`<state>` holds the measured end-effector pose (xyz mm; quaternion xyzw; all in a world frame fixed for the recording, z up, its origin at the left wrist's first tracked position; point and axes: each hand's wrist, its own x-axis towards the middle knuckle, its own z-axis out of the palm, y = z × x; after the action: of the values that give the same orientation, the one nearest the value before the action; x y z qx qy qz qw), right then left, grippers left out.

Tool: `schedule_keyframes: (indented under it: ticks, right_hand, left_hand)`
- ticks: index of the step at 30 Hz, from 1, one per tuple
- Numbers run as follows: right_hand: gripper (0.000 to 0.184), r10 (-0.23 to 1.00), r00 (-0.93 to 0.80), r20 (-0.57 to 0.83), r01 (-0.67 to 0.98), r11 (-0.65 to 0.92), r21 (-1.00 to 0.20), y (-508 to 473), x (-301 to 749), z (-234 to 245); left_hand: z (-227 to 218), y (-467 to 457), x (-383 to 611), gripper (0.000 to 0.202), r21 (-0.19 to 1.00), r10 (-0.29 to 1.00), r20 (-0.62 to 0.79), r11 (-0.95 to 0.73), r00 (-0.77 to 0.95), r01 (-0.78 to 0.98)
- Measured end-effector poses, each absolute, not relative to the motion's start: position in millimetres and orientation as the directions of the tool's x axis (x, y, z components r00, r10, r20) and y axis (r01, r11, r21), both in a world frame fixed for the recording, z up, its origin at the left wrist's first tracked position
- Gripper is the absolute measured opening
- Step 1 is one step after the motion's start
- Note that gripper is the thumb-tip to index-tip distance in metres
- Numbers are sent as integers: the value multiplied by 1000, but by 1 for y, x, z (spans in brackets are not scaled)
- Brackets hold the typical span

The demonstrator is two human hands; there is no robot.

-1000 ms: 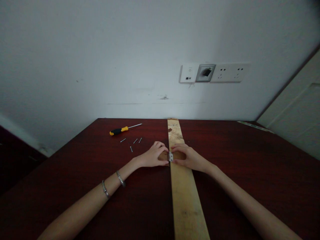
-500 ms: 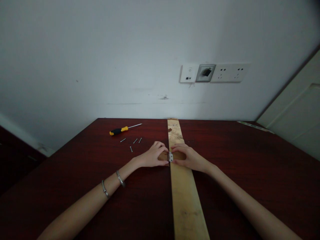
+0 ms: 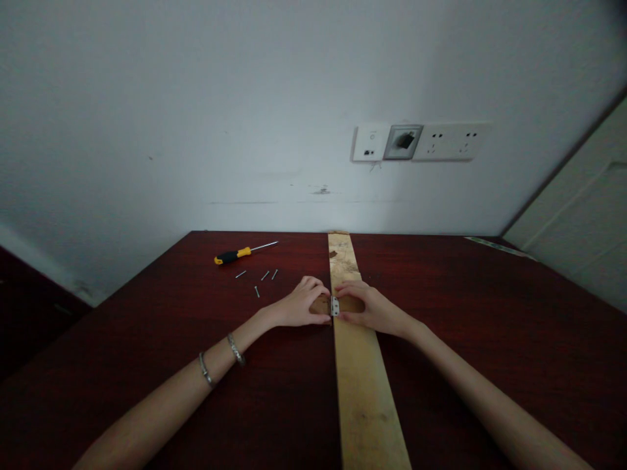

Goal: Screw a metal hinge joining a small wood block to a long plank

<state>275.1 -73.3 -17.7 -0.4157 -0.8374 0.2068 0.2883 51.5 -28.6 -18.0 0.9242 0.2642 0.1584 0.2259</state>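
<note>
Just one steel hinge (image 3: pixel 335 306), two hands (image 3: pixel 298 305) (image 3: pixel 373 311)

Two silver bangles (image 3: pixel 236 348) on the bare left forearm (image 3: pixel 166 395)

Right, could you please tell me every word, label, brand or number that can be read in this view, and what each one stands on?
Nothing can be read here. The black-and-yellow plastic screwdriver handle shows no legible text, and any marks on the white rectangular wall socket panel or the small steel hinge are too small or blurred to read.
</note>
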Motion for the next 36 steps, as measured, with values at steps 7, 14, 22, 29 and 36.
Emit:
schedule_keyframes:
  ticks: [7, 14, 22, 29, 36]
  right_hand:
    - [35, 811, -497, 309, 577, 575, -581, -72, 277, -19]
    - [25, 822, -461, 335, 543, 560, -626, -74, 273, -13]
    - [33, 887, -221, 406, 565, 456, -687, -69, 284, -10]
    - [34, 864, -51, 501, 608, 425, -671, -63, 306, -1]
    - [45, 895, -7, 446, 891, 208, -404, -46, 342, -32]
  left_hand:
    - [-17, -28, 51, 45, 504, 562, 160, -753, 812, 422]
    - [-16, -27, 50, 50, 492, 546, 164, -767, 822, 411]
    - [2, -9, 34, 45, 444, 573, 237, -782, 785, 437]
    - [24, 36, -11, 18, 409, 684, 523, -725, 509, 554]
    - [27, 75, -65, 18, 661, 854, 515, -446, 67, 603]
